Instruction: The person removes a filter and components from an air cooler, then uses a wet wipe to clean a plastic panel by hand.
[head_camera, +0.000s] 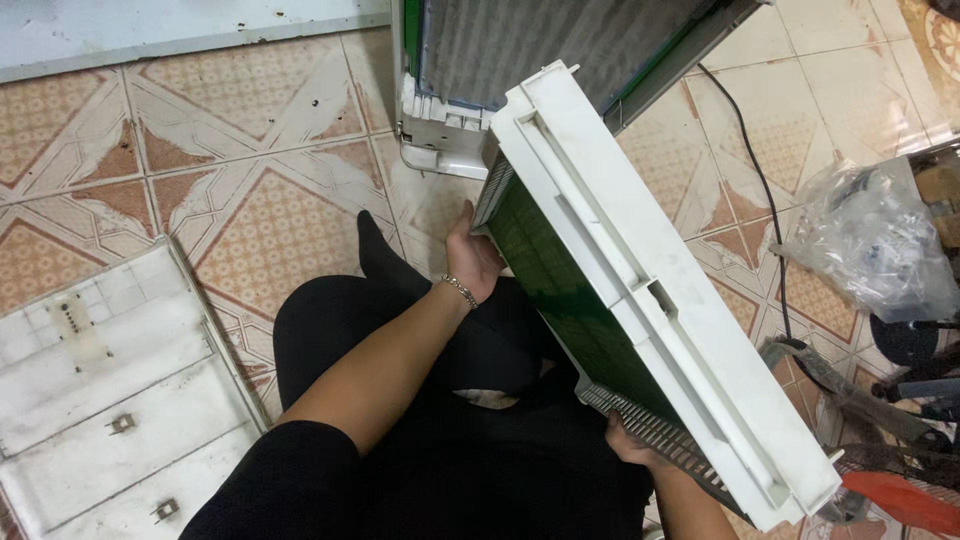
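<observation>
While the left hand (472, 255) grips the upper end of the white frame (640, 290) and the right hand (630, 443) clasps its lower edge from beneath, the frame sits tilted over the person's lap. Long white plastic, ribbed back, dark green mesh (560, 300) and grey grille (650, 430) on its underside. White panel (110, 400) lies at the floor's (270, 230) left edge.

both hands (472, 258) gripping, left arm outstretched.
</observation>
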